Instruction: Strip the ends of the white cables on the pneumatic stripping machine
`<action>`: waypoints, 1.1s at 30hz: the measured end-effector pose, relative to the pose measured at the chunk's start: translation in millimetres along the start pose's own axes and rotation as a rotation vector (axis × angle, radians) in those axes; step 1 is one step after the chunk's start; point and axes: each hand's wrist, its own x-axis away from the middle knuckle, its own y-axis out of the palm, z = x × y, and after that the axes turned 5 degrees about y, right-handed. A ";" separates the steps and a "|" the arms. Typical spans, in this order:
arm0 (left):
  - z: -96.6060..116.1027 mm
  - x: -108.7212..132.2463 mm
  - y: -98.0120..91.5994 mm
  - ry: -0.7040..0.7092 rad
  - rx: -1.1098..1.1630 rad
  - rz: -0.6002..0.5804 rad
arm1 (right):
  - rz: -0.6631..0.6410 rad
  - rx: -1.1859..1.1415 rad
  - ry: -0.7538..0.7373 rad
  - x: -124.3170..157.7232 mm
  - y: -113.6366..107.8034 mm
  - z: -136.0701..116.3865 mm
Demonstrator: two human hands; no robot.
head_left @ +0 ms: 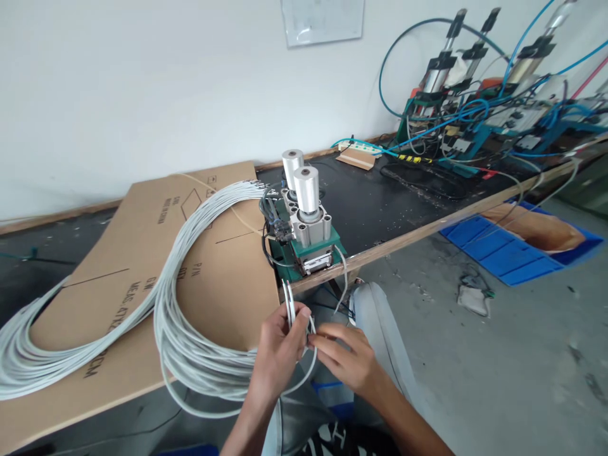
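My left hand (280, 345) is closed round a few white cable ends (287, 301) that stick up past its fingers. Beside it, the fingers of my right hand (346, 354) pinch a stretch of the same white cable, close to my left thumb; the exact pinch point is partly hidden. A large bundle of white cables (178, 304) lies looped on flat cardboard (223, 278) to the left, with its ends gathered near the machine. Just beyond my hands stands a small green pneumatic press (311, 237) with two silver cylinders on top.
The black workbench (370, 215) has a wooden front edge. More pneumatic presses (437, 82) with blue hoses stand at the back right, near a power strip (358, 147). A blue bin (503, 253) with a brown lining sits on the floor at right.
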 end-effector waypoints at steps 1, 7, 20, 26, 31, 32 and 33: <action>0.7 -2.0 0.0 0.005 0.034 0.031 | 0.026 0.064 -0.051 -4.3 1.9 2.7; 18.4 -7.2 -6.3 0.082 0.259 0.309 | 0.319 0.223 0.049 -31.8 20.9 28.6; 12.0 -8.6 -7.4 0.061 0.258 0.272 | 0.395 0.207 0.053 -48.7 35.8 49.4; 9.3 -2.4 -9.3 0.043 0.277 0.227 | 0.380 0.188 0.053 -54.1 36.4 55.0; 12.2 -0.6 -6.0 0.025 0.284 0.230 | 0.363 0.203 0.068 -53.8 33.8 54.6; 13.1 -0.3 -5.2 0.018 0.288 0.231 | 0.362 0.206 0.066 -53.7 33.6 54.8; 13.8 0.0 -4.6 0.014 0.292 0.232 | 0.362 0.208 0.063 -53.7 33.5 55.1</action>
